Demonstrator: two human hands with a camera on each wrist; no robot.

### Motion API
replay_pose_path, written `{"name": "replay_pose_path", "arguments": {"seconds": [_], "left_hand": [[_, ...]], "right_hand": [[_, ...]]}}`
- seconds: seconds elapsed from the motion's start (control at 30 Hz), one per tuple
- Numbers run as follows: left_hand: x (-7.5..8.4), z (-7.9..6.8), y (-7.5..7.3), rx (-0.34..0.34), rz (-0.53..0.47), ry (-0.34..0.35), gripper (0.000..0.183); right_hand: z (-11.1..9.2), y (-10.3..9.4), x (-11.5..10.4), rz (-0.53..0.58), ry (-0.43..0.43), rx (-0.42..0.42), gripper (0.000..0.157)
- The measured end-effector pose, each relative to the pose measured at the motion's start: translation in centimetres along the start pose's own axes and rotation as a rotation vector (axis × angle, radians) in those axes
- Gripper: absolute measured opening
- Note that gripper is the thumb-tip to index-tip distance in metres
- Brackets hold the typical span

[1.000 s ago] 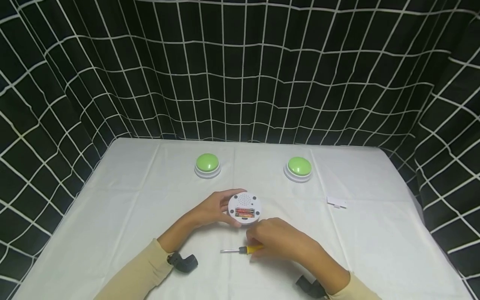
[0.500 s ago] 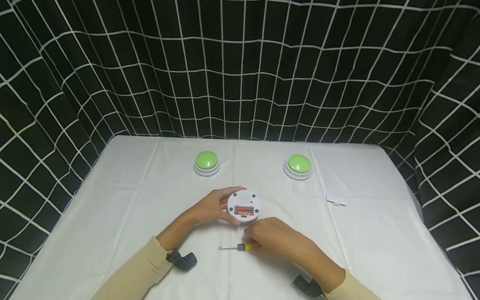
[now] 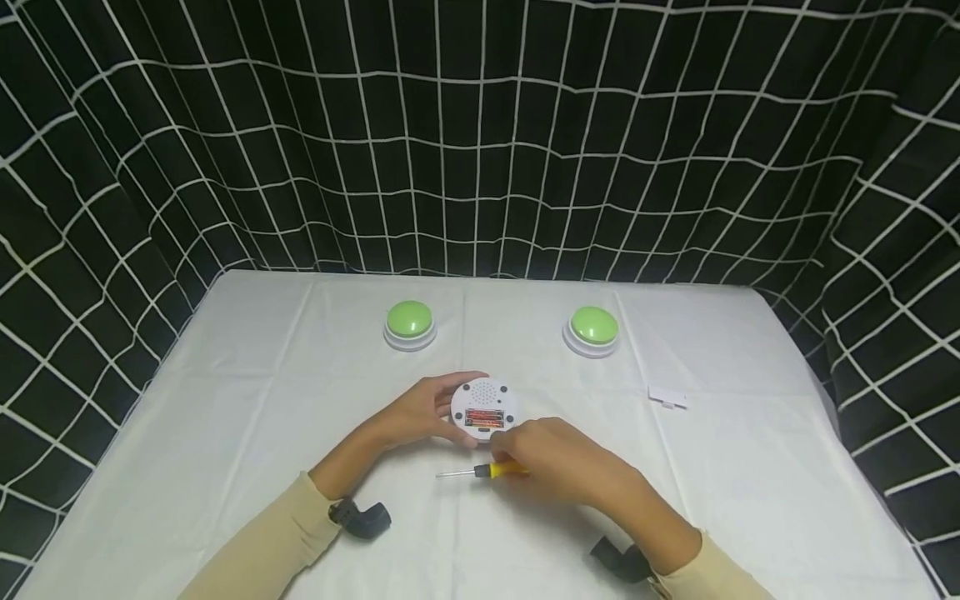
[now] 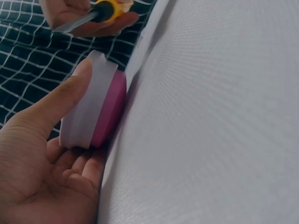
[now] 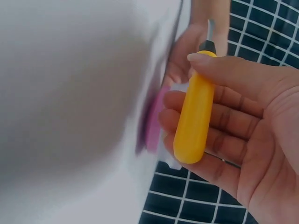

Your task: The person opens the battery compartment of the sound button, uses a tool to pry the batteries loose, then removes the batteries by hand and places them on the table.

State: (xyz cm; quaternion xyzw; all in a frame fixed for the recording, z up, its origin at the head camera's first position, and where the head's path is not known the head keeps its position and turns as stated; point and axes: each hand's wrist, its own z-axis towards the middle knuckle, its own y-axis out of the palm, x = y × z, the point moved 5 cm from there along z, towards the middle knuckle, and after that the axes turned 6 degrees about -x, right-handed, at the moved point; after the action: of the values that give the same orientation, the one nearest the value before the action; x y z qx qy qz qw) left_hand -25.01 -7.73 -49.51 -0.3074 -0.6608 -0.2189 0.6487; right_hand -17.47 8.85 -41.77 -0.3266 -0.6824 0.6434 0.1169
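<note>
My left hand [image 3: 416,412] grips a round white push button [image 3: 483,392] by its left side, thumb and fingers around the rim. It lies upside down, its underside with speaker holes and dark feet facing up. Red batteries [image 3: 484,418] sit in its uncovered compartment. In the left wrist view the button's pink dome [image 4: 112,107] faces the white cloth. Just to the right and nearer, my right hand [image 3: 573,462] holds a screwdriver [image 3: 508,469] by its yellow handle [image 5: 195,116]. The metal tip points left, apart from the button.
Two green push buttons [image 3: 409,320] [image 3: 594,326] stand upright toward the back of the white-covered table [image 3: 322,333]. A small white battery cover [image 3: 667,397] lies to the right. Black netted curtain [image 3: 480,125] encloses the back and sides.
My right hand has moved up slightly with the screwdriver, closer to the button. The left hand keeps its hold on the button in about the same place.
</note>
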Motion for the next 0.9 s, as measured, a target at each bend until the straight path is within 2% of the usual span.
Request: {"name": "replay_pose_path", "arguments": {"seconds": [0.4,0.67,0.9], "left_hand": [[-0.6,-0.3,0.0,0.005,0.029,-0.018,0.094],[0.2,0.1,-0.2,-0.009,0.008,0.026,0.09],[0.1,0.0,-0.1,-0.003,0.012,-0.014,0.096]], "right_hand": [[-0.7,-1.4,0.5,0.011,0.002,0.085,0.014],[-1.1,-2.9,1.1,-0.006,0.032,0.188,0.019],[-1.4,-3.5,1.6,0.017,0.055,0.221,0.016]]}}
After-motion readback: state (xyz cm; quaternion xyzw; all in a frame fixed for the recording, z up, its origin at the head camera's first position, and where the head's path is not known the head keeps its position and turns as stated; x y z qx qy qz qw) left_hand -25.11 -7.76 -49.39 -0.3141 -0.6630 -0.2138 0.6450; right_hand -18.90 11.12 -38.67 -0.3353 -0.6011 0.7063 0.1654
